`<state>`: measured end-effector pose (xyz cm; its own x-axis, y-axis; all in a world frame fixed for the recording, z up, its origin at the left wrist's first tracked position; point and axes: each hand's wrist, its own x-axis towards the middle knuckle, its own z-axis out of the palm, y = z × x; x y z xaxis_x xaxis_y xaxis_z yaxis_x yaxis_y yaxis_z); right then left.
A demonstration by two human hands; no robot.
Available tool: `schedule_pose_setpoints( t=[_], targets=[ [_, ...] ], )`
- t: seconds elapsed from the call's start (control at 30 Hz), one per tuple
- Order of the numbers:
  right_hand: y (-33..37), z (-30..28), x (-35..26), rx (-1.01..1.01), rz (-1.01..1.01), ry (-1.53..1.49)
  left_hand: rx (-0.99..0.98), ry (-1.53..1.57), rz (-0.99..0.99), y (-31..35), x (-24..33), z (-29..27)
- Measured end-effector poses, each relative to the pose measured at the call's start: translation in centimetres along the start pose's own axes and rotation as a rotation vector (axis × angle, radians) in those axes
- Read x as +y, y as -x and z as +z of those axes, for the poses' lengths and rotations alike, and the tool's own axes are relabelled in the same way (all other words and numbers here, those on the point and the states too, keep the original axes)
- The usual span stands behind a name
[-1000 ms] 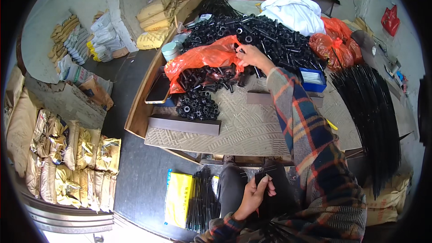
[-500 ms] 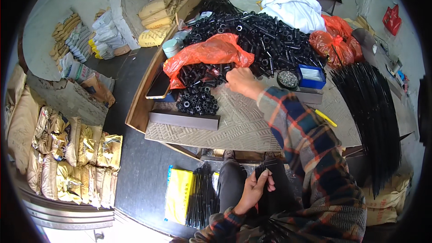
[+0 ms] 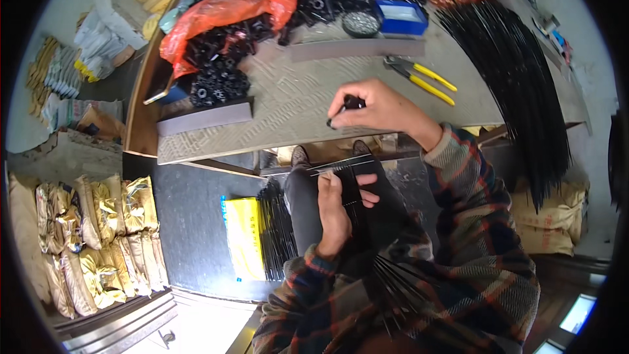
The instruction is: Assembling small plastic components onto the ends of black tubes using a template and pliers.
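Bench (image 3: 282,101) below: R hand (image 3: 385,106) grips blk part (image 3: 354,101), axis slanting lower L; L hand (image 3: 334,215) holds blk rods (image 3: 350,191).

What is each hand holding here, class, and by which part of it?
The left hand holds thin black rods, seemingly near one end; the right hand pinches a small black part, but where along it cannot be told.

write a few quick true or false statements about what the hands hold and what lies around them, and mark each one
1. The right hand holds a small black part. True.
2. The left hand is empty. False: it holds thin black sticks.
3. The blue box stands to the right of the round dish. True.
4. The pliers are red-handled. False: they are yellow-handled.
5. The yellow packet lies left of the person's legs. True.
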<state>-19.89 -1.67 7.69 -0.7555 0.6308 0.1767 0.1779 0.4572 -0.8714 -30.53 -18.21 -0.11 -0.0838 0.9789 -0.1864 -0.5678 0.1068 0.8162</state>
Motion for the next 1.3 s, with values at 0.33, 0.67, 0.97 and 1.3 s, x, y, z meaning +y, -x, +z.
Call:
schedule_pose_setpoints(
  t=[0.33,0.67,0.97,1.3],
  targets=[
    [6.0,2.5,0.9,0.073,0.200,-0.588,-0.057,0.021,-0.030,1.9,-0.1,1.6],
    [5.9,3.5,0.6,0.057,0.188,-0.688,-0.044,0.054,0.193,3.9,-0.9,2.7],
    [6.5,3.9,-0.1,0.069,0.079,-0.540,-0.098,0.103,0.152,4.7,-0.8,2.9],
    [5.7,4.0,-0.1,0.024,0.088,-0.505,-0.126,0.126,0.139,4.9,-0.5,3.1]
  ],
)
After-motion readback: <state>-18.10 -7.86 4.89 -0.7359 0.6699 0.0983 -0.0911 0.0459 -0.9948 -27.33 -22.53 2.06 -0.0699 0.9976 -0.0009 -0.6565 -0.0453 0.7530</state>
